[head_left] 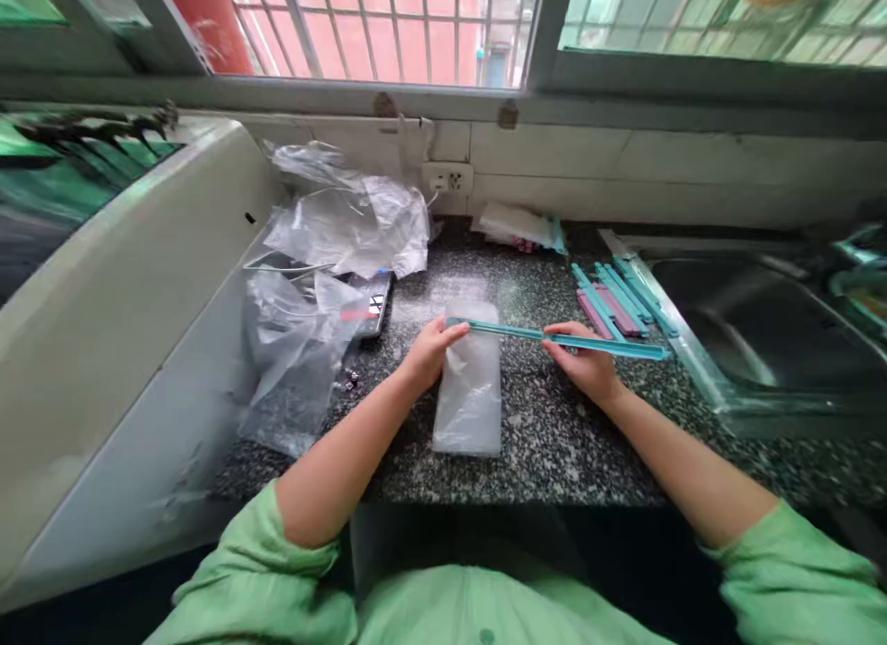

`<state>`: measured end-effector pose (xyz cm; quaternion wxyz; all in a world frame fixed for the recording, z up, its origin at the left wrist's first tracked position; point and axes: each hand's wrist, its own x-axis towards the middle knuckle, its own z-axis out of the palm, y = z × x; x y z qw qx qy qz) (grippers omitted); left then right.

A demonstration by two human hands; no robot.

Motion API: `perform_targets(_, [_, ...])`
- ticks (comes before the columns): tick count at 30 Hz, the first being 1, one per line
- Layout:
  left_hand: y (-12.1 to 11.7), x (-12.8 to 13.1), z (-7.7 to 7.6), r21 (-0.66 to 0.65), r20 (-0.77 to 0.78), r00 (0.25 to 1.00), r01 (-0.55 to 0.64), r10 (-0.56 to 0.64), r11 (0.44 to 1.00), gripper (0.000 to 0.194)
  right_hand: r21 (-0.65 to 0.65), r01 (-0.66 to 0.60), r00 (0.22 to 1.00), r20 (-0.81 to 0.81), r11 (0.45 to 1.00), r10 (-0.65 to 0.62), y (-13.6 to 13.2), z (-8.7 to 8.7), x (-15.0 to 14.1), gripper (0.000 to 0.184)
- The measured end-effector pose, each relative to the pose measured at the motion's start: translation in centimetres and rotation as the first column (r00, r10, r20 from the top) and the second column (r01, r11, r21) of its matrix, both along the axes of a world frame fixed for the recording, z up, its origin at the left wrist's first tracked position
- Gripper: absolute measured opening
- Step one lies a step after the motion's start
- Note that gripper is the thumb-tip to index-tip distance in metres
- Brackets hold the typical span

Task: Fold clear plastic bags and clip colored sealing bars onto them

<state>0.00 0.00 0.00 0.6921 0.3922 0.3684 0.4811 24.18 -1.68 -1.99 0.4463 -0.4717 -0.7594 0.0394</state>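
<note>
Evidently slim and teal, the strip (509, 330) is pinched by left fingers (452, 334) and right fingers (571, 329), left end partly covered.

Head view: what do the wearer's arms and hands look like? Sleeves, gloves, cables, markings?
Left hand and right hand are both bare, no gloves. Left sleeve and right sleeve are light green, loose, and end around the elbows. Forearms uncovered; no watch, cables or markings visible. The top is the same green.
</note>
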Motion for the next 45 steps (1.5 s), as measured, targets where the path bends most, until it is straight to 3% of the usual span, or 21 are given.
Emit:
perform_targets(7, [-0.2, 0.2, 0.2, -0.069, -0.049, 0.998, 0.037, -0.04, 0.997, 0.028, -0.007, 0.015, 0.998, 0.06, 1.0, -0.015, -0.2, 0.0, 0.0, 0.011])
perform_targets(12, [-0.2, 0.1, 0.6, -0.091, -0.008, 1.0, -0.007, 0.006, 0.996, 0.029, 0.029, 0.035, 0.997, 0.068, 0.999, -0.037, -0.5, 0.4, -0.1, 0.011])
perform_targets(20, [-0.8, 0.4, 1.0, -0.131, 0.008, 0.998, 0.057, -0.056, 0.99, 0.038, 0.003, 0.24, 0.967, -0.087, 0.971, -0.239, 0.4, 0.5, 0.9, 0.016])
perform_targets(26, [-1.4, 0.6, 0.9, -0.139, -0.001, 0.99, 0.136, -0.138, 0.981, 0.042, 0.011, 0.138, 0.99, -0.042, 0.99, -0.138, -0.2, 0.1, -0.6, 0.014])
perform_targets(33, [-1.6, 1.2, 0.5, -0.262, -0.003, 0.989, 0.142, -0.148, 0.955, 0.035, -0.019, 0.056, 0.997, -0.046, 0.998, -0.057, -1.6, 0.6, -2.0, 0.012])
perform_targets(45, [-1.6, 1.4, 1.0, -0.334, 0.01, 0.999, 0.032, -0.031, 0.942, 0.015, -0.111, -0.016, 0.998, -0.057, 0.994, 0.009, -1.9, 0.9, -2.3, 0.01])
